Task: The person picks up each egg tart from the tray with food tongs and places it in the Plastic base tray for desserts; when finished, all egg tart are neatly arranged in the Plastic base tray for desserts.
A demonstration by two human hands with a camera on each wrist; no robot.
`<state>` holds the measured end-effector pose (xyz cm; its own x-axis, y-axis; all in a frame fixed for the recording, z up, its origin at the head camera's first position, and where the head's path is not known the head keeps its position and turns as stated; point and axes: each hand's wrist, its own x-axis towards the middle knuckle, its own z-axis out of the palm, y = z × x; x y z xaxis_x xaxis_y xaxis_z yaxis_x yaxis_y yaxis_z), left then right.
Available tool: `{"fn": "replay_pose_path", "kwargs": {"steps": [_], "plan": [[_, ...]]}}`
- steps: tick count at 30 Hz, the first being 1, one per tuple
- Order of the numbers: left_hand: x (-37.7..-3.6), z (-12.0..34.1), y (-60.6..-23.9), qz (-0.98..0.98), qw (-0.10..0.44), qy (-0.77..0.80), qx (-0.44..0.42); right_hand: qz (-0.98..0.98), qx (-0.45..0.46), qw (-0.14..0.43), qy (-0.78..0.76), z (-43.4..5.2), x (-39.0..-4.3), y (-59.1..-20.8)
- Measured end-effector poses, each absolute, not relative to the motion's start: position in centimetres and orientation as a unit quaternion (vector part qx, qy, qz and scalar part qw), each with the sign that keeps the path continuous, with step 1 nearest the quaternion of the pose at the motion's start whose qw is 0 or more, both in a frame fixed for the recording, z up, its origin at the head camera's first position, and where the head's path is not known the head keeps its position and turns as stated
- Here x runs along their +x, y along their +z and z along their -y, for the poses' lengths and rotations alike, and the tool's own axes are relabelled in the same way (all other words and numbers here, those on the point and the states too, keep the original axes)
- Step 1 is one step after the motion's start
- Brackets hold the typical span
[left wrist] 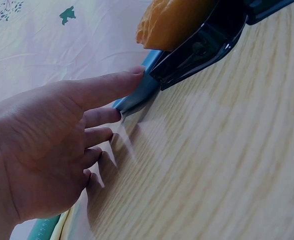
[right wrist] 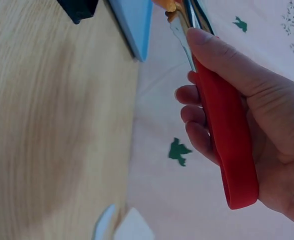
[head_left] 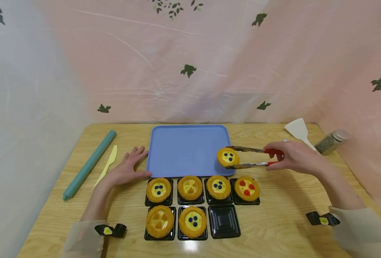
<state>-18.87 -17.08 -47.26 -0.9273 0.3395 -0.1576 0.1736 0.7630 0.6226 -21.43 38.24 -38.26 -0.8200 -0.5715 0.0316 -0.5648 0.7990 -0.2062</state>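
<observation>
My right hand (head_left: pixel 291 156) grips red-handled metal tongs (right wrist: pixel 224 127), fingers and thumb wrapped about the handles. Between the tong tips is an egg tart with blueberries (head_left: pixel 228 157), over the right front part of the blue tray (head_left: pixel 190 150). Straight-fingered, my left hand (head_left: pixel 128 168) touches the tray's left edge, thumb at its front corner; the left wrist view shows the thumb and index fingertip against the tray's side (left wrist: pixel 142 92). In front of the tray, tarts sit in black plastic holders, some with blueberries, one with red berries (head_left: pixel 247 188). One black holder (head_left: pixel 224 221) at front right has no tart in it.
At the left lie a teal rolling pin (head_left: pixel 90 165) and a pale yellow knife (head_left: pixel 108 165). A white spatula (head_left: pixel 298 129) and a spice jar with a grey lid (head_left: pixel 332 141) are at the back right. A patterned curtain (head_left: pixel 190 96) hangs behind the table.
</observation>
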Motion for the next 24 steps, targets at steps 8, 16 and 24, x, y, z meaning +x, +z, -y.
{"fn": "replay_pose_path", "kwargs": {"steps": [8, 16, 24], "plan": [[-19.1, 17.2, -47.4, -0.929, 0.134, 0.315, 0.139, -0.932, -0.343, 0.002, -0.114, -37.8, -18.8, -35.4], [-19.2, 17.2, -47.2, -0.93, 0.132, 0.313, 0.142, -0.918, -0.374, 0.046, -0.127, -36.8, -16.4, -34.5], [-19.0, 17.2, -47.0, -0.93, 0.132, 0.312, 0.145, -0.888, -0.431, 0.051, -0.149, -36.2, -14.9, -35.9]]}}
